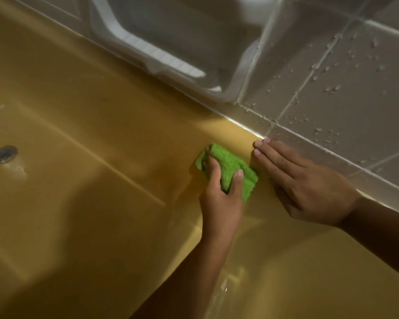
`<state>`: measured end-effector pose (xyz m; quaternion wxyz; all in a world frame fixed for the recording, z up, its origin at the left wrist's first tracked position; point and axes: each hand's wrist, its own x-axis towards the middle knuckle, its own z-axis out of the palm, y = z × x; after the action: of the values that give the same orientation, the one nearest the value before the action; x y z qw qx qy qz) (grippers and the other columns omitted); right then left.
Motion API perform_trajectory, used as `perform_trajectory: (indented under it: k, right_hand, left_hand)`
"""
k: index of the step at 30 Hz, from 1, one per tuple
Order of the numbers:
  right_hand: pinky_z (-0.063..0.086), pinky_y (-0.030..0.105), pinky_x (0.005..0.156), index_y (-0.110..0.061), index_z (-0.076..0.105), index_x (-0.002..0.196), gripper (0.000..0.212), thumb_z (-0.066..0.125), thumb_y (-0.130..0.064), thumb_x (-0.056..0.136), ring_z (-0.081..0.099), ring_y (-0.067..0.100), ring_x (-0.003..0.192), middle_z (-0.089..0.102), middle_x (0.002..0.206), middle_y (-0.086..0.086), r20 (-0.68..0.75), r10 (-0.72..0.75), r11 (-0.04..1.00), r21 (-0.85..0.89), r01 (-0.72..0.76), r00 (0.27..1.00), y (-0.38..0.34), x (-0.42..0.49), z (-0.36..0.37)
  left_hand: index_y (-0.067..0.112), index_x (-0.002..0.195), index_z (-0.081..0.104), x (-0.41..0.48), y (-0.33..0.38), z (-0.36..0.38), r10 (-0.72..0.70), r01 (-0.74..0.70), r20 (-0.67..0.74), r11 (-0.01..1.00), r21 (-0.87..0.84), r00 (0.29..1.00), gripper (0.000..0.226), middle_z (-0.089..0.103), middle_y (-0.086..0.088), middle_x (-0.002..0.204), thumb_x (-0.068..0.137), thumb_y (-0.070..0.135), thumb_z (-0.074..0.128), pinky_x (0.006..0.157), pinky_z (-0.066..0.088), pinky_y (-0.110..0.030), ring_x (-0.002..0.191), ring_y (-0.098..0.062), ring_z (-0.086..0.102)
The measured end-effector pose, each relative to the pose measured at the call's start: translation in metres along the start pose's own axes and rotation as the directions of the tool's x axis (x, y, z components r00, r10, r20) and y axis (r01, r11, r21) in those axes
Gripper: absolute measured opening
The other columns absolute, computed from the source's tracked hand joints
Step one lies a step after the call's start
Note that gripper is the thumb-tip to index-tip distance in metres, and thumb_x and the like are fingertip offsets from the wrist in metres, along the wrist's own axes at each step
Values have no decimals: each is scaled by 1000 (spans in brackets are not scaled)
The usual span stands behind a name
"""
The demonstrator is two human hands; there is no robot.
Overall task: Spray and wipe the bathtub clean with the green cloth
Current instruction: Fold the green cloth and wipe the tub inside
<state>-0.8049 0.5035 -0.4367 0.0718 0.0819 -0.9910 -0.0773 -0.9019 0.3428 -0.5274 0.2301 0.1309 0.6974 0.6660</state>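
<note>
A yellow bathtub (pixel 90 125) fills most of the head view. My left hand (pixel 221 194) grips a folded green cloth (pixel 230 168) and holds it against the tub's inner wall, just below the rim. My right hand (pixel 302 180) lies flat with straight fingers on the tub's rim, right of the cloth, fingertips near the tiled wall. No spray bottle is in view.
A metal drain (pixel 4 153) sits in the tub floor at the left. Grey wall tiles (pixel 346 88) dotted with water drops rise at the right. A clear plastic container (pixel 171 42) stands at the tub's far edge, against the corner.
</note>
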Motion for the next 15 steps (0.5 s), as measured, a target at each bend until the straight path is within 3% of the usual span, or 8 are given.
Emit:
perform_trajectory:
  k: [2, 4, 6, 9, 12, 13, 15]
  right_hand:
    - [33, 53, 123, 7, 27, 158, 72, 55, -10, 94, 18, 36, 158, 24, 167, 23, 4, -4, 1000, -17, 4, 1000, -1, 0, 0]
    - [33, 53, 123, 7, 27, 158, 73, 57, -9, 93, 18, 36, 158, 24, 167, 24, -2, -13, 1000, -25, 13, 1000, -1, 0, 0]
    - [32, 53, 123, 7, 27, 158, 75, 60, -8, 92, 19, 36, 158, 25, 167, 24, -9, -11, 1000, -28, 10, 1000, -1, -1, 1]
    - [32, 52, 123, 5, 25, 159, 75, 59, -10, 94, 19, 35, 158, 24, 168, 22, -7, 5, 999, -33, -5, 1000, 0, -3, 5]
    - [32, 52, 123, 4, 25, 160, 73, 56, -12, 96, 20, 35, 158, 24, 168, 21, -22, 10, 1000, -29, -10, 1000, 1, -4, 7]
    - [31, 52, 124, 3, 25, 160, 72, 55, -13, 97, 20, 35, 158, 24, 168, 21, -25, 6, 1000, -28, -7, 1000, 1, -3, 7]
    - [29, 50, 125, 1, 23, 161, 72, 53, -15, 98, 18, 33, 158, 22, 169, 19, -9, 18, 1000, -20, -18, 1000, 1, -6, 6]
  left_hand:
    - [28, 165, 24, -6, -23, 0, -54, 54, -4, 995, 79, 999, 74, 51, 23, 131, 103, 39, 62, 89, 32, 5, 102, 35, 46]
    - [25, 165, 22, -8, -49, -2, -131, 131, -9, 980, 151, 991, 73, 53, 16, 129, 104, 38, 61, 87, 31, 4, 108, 22, 51]
    - [23, 166, 18, -8, -80, -3, -194, 192, -8, 960, 205, 981, 75, 58, 4, 140, 105, 38, 58, 91, 31, -3, 122, -1, 53]
    - [17, 167, 8, -10, -121, -4, -328, 316, 6, 913, 259, 945, 77, 44, -13, 158, 107, 36, 54, 102, 27, -13, 139, -22, 47]
    - [21, 166, 14, -7, -148, 2, -462, 458, -30, 866, 200, 886, 76, 44, -16, 157, 105, 37, 56, 111, 42, -35, 135, -33, 52]
    - [26, 161, 28, -6, -149, 5, -504, 505, -35, 859, 84, 863, 70, 51, -15, 148, 100, 37, 61, 101, 52, -42, 123, -32, 60]
    - [29, 131, 53, -8, -144, 12, -519, 504, -21, 838, -209, 855, 40, 64, -12, 120, 93, 23, 65, 70, 57, -39, 90, -26, 68]
